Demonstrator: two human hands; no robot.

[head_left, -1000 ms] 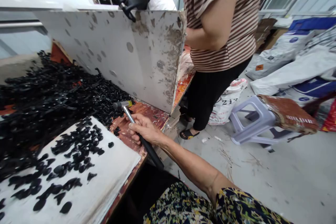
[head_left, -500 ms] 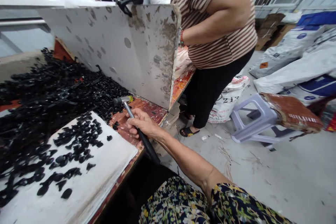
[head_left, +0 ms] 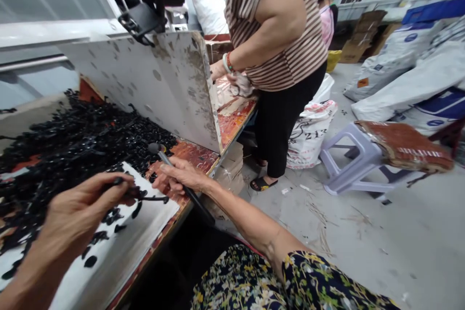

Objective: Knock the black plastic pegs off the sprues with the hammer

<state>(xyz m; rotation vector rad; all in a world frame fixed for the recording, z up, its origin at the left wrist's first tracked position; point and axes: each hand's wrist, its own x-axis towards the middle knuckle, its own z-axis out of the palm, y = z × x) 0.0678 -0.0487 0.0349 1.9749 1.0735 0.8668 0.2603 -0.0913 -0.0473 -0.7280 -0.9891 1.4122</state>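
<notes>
My right hand (head_left: 179, 174) is wrapped round the handle of a small hammer (head_left: 198, 206), its head pointing toward the dark heap. Over the white board (head_left: 145, 227), my left hand (head_left: 98, 193) pinches a black branched plastic piece (head_left: 152, 198), whose thin stem sticks out to the right of the fingers. Part of that piece is hidden by the hand. Beneath and beside the left hand lie several loose small black pieces (head_left: 90, 261). A large heap of similar black pieces (head_left: 83, 131) covers the table behind both hands.
An upright spotted grey panel (head_left: 160, 92) divides the red worktable (head_left: 198, 152). Beyond it stands a co-worker in a striped top (head_left: 279, 34), hands at the table. To the right are a purple stool (head_left: 345, 155) with a brown pad, a printed white sack (head_left: 308, 140) and stacked bags (head_left: 385, 77).
My left hand has come into view from the left, holding a black piece over the board. The right hand still grips the hammer, whose head has turned slightly. The view has shifted.
</notes>
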